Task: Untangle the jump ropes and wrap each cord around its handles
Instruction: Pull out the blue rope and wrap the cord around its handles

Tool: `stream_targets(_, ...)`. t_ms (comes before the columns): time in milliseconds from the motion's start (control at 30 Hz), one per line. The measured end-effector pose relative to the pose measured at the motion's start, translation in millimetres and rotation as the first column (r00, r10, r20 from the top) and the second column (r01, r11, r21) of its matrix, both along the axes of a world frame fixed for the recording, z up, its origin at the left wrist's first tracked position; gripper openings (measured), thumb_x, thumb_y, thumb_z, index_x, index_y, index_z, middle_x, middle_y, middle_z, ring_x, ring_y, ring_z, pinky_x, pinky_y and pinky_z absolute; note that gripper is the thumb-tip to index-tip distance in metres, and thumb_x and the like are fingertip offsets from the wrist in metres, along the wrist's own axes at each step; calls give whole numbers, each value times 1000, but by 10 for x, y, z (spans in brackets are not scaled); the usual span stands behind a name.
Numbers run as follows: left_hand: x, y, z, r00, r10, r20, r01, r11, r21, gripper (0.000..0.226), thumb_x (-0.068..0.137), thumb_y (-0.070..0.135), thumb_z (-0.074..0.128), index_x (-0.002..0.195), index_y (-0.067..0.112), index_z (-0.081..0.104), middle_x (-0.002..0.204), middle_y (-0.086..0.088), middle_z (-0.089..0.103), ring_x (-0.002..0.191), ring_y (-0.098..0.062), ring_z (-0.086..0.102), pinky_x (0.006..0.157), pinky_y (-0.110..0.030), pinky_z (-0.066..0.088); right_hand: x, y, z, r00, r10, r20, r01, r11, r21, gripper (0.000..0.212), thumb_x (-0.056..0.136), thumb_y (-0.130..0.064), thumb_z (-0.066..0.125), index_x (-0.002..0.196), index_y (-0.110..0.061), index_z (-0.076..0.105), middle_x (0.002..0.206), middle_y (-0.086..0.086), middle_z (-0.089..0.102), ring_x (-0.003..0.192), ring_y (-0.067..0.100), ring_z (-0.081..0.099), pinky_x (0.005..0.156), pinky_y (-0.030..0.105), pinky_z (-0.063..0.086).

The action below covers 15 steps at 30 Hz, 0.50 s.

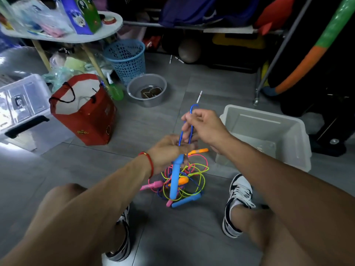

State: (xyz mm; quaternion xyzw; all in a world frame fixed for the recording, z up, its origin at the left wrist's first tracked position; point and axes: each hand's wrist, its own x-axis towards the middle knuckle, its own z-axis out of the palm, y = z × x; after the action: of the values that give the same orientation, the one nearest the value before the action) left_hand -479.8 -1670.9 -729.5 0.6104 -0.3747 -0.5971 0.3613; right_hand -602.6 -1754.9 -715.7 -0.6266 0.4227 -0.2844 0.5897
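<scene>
The person's bare knees and forearms fill the bottom of the view, with a black-and-white shoe (pixel 239 204) planted on the grey tiled floor (pixel 96 169) on the right and another shoe (pixel 121 244) partly hidden under the left leg. Between the feet lies a tangle of jump ropes (pixel 184 181): yellow, pink and blue cords looped through each other, with a pink handle (pixel 151 185) sticking out to the left, an orange handle (pixel 182 181) in the middle and a blue handle (pixel 187 201) lying flat at the near edge.

Above the pile, the left hand (pixel 169 150), which wears a red string bracelet (pixel 148 162) at the wrist, grips the top of a second blue handle (pixel 175 179) that hangs upright over the tangle. Another orange handle (pixel 198 151) pokes out just beside this hand. The right hand (pixel 203 125) pinches a doubled loop of blue cord (pixel 190 123) between its curled fingers; the loop rises above the knuckles and its two strands run down to the left hand.

A white plastic bin (pixel 269 135) stands on the floor just right of the hands. Farther back sit a red bag (pixel 86 112), a grey bowl (pixel 147 89) and a blue mesh basket (pixel 125 58) beside a small round table (pixel 61 37).
</scene>
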Motion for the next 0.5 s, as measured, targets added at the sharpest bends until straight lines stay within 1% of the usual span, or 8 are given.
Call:
stream_targets(100, 6, -125, 5, 988, 141, 62, -135, 987, -92, 20, 100, 10, 55, 91, -2, 67, 88, -18, 69, 52, -20, 54, 46, -23, 49, 34, -127, -96, 983, -180, -32, 180, 983, -23, 24, 103, -19, 46, 104, -2, 64, 92, 13, 71, 73, 20, 67, 68, 35, 56)
stream_targets(167, 77, -216, 72, 977, 198, -79, -205, 973, -102, 20, 101, 11, 52, 89, 1, 65, 83, -16, 68, 51, -18, 53, 48, -25, 50, 16, -182, -230, 980, -185, -70, 192, 975, 109, 19, 100, -14, 42, 99, -11, 61, 102, 13, 67, 78, 21, 61, 71, 33, 48)
stream_targets(200, 109, -260, 124, 960, 209, -189, -230, 968, -98, 20, 102, 12, 50, 90, 2, 64, 80, -13, 68, 50, -16, 53, 49, -26, 50, -18, -163, -294, 993, -72, -98, 88, 980, 180, 19, 95, -9, 43, 98, -13, 61, 104, 12, 65, 81, 21, 58, 73, 35, 46)
stream_targets(233, 148, -298, 181, 930, 221, -294, -256, 963, -87, 21, 102, 13, 48, 91, 4, 62, 77, -10, 67, 51, -15, 53, 51, -27, 50, -59, -128, -361, 981, 127, -146, -96, 975, 199, 23, 89, -6, 45, 100, -13, 63, 105, 11, 65, 86, 19, 56, 77, 36, 46)
stream_targets(300, 229, -368, 294, 851, 252, -462, -313, 948, -59, 21, 103, 15, 45, 90, 8, 60, 77, -6, 67, 53, -12, 53, 52, -25, 49, -132, -33, -462, 850, 482, -213, -443, 873, 206, 29, 91, 4, 46, 111, -9, 63, 110, 10, 66, 94, 12, 57, 85, 32, 47)
stream_targets(367, 332, -431, 358, 786, 296, -543, -389, 919, -61, 20, 102, 14, 45, 90, 9, 60, 79, -6, 67, 54, -11, 52, 53, -22, 49, -155, 10, -513, 785, 584, -206, -546, 809, 217, 23, 97, 12, 48, 112, -3, 57, 100, 8, 64, 85, -2, 61, 83, 17, 47)
stream_targets(433, 452, -487, 354, 783, 377, -495, -493, 861, -123, 16, 100, 12, 49, 94, 6, 62, 85, -11, 68, 55, -13, 52, 53, -24, 48, -111, -71, -557, 848, 460, -261, -448, 887, 107, 19, 97, 14, 47, 104, 0, 58, 82, 1, 60, 62, -11, 57, 71, 16, 47)
stream_targets(500, 539, -537, 285, 809, 472, -350, -551, 817, -173, 10, 97, 7, 55, 98, 0, 63, 89, -16, 64, 53, -17, 53, 51, -26, 48, -58, -178, -550, 921, 313, -231, -308, 950, 56, 16, 99, 10, 45, 102, 5, 59, 77, 5, 60, 53, -6, 59, 61, 20, 49)
